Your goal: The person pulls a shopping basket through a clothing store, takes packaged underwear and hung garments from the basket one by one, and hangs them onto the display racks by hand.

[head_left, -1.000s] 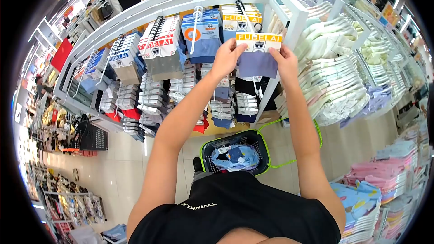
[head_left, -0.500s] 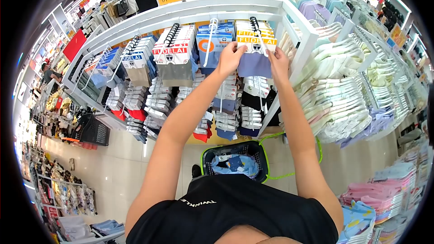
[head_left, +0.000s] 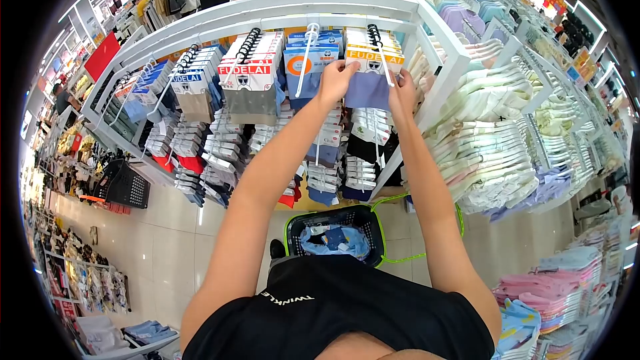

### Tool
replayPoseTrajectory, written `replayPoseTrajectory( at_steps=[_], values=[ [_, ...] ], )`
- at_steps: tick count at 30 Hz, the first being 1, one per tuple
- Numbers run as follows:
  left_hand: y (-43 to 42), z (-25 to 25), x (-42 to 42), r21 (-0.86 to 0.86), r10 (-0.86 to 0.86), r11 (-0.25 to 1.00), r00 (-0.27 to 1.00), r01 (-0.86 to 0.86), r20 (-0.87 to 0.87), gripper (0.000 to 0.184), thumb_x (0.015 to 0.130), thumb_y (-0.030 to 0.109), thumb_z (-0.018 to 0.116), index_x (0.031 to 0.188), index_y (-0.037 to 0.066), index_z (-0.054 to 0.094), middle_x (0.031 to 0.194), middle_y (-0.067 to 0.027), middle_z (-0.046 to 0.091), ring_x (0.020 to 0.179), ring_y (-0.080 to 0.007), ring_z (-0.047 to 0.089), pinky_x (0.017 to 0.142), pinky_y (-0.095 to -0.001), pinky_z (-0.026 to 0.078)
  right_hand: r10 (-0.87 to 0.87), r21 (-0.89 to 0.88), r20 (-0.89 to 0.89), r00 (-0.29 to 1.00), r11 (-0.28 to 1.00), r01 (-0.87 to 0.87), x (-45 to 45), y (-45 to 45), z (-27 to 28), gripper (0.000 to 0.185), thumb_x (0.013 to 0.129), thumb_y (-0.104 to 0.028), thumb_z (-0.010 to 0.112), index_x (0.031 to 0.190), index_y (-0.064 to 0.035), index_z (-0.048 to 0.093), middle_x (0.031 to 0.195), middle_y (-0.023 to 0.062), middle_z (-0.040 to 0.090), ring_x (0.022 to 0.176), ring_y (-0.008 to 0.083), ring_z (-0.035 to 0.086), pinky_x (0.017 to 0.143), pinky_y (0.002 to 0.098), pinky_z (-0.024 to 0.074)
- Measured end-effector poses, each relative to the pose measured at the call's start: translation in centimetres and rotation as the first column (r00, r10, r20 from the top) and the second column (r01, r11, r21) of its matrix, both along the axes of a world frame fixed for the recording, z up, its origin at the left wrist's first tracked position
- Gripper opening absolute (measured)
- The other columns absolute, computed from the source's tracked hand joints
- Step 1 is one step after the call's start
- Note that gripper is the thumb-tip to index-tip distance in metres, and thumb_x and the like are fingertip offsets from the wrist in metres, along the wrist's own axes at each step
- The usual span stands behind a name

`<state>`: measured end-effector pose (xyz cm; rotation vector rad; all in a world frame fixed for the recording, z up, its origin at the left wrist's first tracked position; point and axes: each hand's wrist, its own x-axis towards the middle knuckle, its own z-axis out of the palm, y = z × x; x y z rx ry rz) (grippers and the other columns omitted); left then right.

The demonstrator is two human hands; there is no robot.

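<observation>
A hanging pack of purple-blue underwear (head_left: 367,93) has a yellow and white FUDELAI header card (head_left: 375,57). It hangs at the front of a row on a white metal hook (head_left: 385,67), by a black hanger loop. My left hand (head_left: 336,83) pinches the card's left edge between thumb and fingers. On the opposite side, my right hand (head_left: 402,95) has its fingers curled at the pack's right edge; the hook's end partly covers that spot. Blue-carded packs (head_left: 311,60) hang just left of my left hand, and red-and-white FUDELAI packs (head_left: 247,70) farther left.
White rack bars (head_left: 437,87) frame the display, with lower rows of hanging packs (head_left: 323,177). A black shopping basket (head_left: 293,235) with blue items inside stands on the floor below. Pale garments (head_left: 487,120) hang at the right, and stacked pink clothes (head_left: 547,290) lie lower right.
The view has shifted slightly, so the rack and basket sit a little farther left. Both hands stay at the same pack, with only small finger movement.
</observation>
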<state>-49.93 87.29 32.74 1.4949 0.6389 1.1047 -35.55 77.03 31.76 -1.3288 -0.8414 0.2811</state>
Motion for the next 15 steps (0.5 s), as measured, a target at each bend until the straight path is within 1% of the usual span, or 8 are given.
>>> replayPoseTrajectory(
  at_steps=[4,5,7,9,13,14,15],
  values=[
    [0.3,-0.1,0.1,-0.028,0.015,1.000,1.000,-0.015,-0.006,0.037,0.089,0.028,0.068,0.100,-0.007,0.068,0.087,-0.0107,0.070,0.074,-0.0126,0.063,0.066,-0.0273,0.050,-0.004,-0.012,0.000,1.000,1.000,0.004,0.1,0.2,-0.4,0.058,0.088,-0.033,0.069,0.122,0.0097,0.052,0.100,0.0173,0.068,0.088,0.0172,0.064,0.077,0.0280,0.0483],
    [0.3,-0.1,0.1,-0.028,0.015,0.999,1.000,-0.016,-0.004,0.037,0.089,0.028,0.068,0.100,-0.007,0.068,0.087,-0.0107,0.070,0.074,-0.0126,0.063,0.066,-0.0273,0.050,-0.021,-0.043,0.011,1.000,0.999,0.021,0.2,0.3,-0.3,0.059,0.088,-0.034,0.069,0.122,0.0100,0.052,0.101,0.0178,0.068,0.089,0.0181,0.064,0.077,0.0284,0.0485],
    [0.2,0.3,0.1,-0.060,0.043,0.997,0.997,-0.047,-0.059,0.038,0.087,0.029,0.069,0.098,-0.007,0.069,0.084,-0.0103,0.070,0.073,-0.0126,0.063,0.066,-0.0275,0.050,-0.037,-0.075,0.024,0.999,0.996,0.039,0.4,0.4,-0.1,0.060,0.087,-0.035,0.069,0.123,0.0103,0.052,0.101,0.0183,0.067,0.089,0.0190,0.064,0.077,0.0288,0.0486],
    [0.1,0.5,0.2,-0.070,0.057,0.996,0.996,-0.061,-0.063,0.038,0.087,0.030,0.069,0.097,-0.007,0.069,0.083,-0.0102,0.070,0.072,-0.0126,0.063,0.065,-0.0278,0.049,-0.024,-0.110,0.031,0.999,0.994,0.027,0.5,0.3,0.2,0.061,0.087,-0.036,0.069,0.123,0.0107,0.052,0.102,0.0189,0.067,0.089,0.0202,0.064,0.079,0.0300,0.0487],
    [-0.2,0.4,-0.1,-0.078,0.077,0.993,0.993,-0.084,-0.091,0.039,0.086,0.031,0.070,0.097,-0.007,0.070,0.080,-0.0103,0.069,0.070,-0.0132,0.062,0.064,-0.0281,0.049,0.006,-0.123,0.045,0.999,0.992,0.000,0.9,-0.1,-0.2,0.062,0.088,-0.038,0.067,0.123,0.0110,0.052,0.102,0.0197,0.067,0.091,0.0218,0.064,0.081,0.0311,0.0487],
    [-0.5,0.1,-0.4,-0.081,0.077,0.993,0.993,-0.085,-0.094,0.039,0.086,0.031,0.070,0.097,-0.007,0.070,0.080,-0.0103,0.069,0.070,-0.0132,0.062,0.064,-0.0281,0.049,0.003,-0.170,0.075,0.997,0.985,0.009,1.0,-0.3,-0.4,0.064,0.089,-0.038,0.066,0.125,0.0110,0.050,0.105,0.0204,0.066,0.094,0.0228,0.064,0.083,0.0322,0.0485],
    [-1.0,-0.1,-0.9,-0.059,0.092,0.993,0.985,-0.102,-0.143,0.042,0.086,0.031,0.071,0.101,-0.008,0.068,0.083,-0.0110,0.070,0.070,-0.0142,0.063,0.064,-0.0294,0.049,0.003,-0.214,0.104,0.995,0.977,0.019,0.7,-0.6,-0.2,0.065,0.089,-0.039,0.066,0.127,0.0111,0.049,0.108,0.0210,0.065,0.096,0.0238,0.063,0.084,0.0333,0.0482]
  ],
)
